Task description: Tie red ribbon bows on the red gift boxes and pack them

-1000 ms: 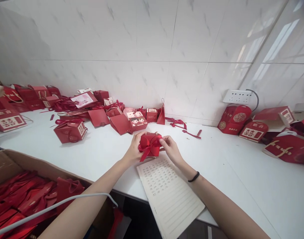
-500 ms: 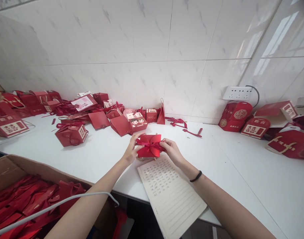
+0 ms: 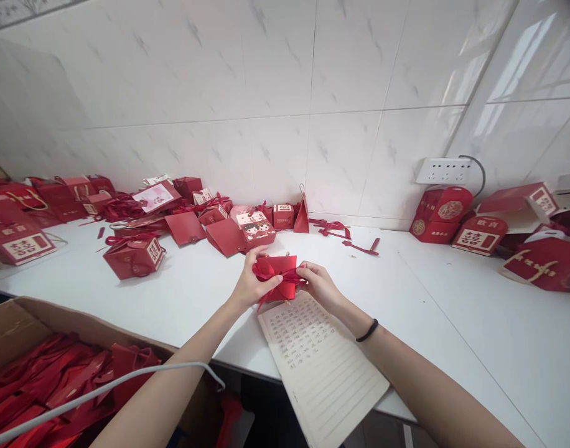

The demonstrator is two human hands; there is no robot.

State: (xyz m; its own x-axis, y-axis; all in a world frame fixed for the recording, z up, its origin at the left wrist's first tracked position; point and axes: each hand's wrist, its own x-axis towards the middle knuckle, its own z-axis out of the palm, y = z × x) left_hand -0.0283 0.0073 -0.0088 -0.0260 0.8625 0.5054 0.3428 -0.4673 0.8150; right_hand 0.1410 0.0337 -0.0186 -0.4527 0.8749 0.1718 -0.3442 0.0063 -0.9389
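A small red gift box with a dark red ribbon bow tied across its front is held up just above the top of a notebook. My left hand grips the box from the left side, its thumb laid over the middle of the bow. On the right, my right hand pinches the ribbon's loop at the box's right edge. Handwriting fills the upper part of the open notebook, which lies partly over the table's front edge.
Red gift boxes and flat red pieces crowd the back left. More boxes stand at right below a socket strip. Loose ribbon lies near the wall. A cardboard carton of red ribboned items and a white cable are at lower left.
My left thumb has moved onto the bow's middle. The box has shifted slightly left and down, with a ribbon tail now hanging at its lower left. My right hand still pinches the ribbon.
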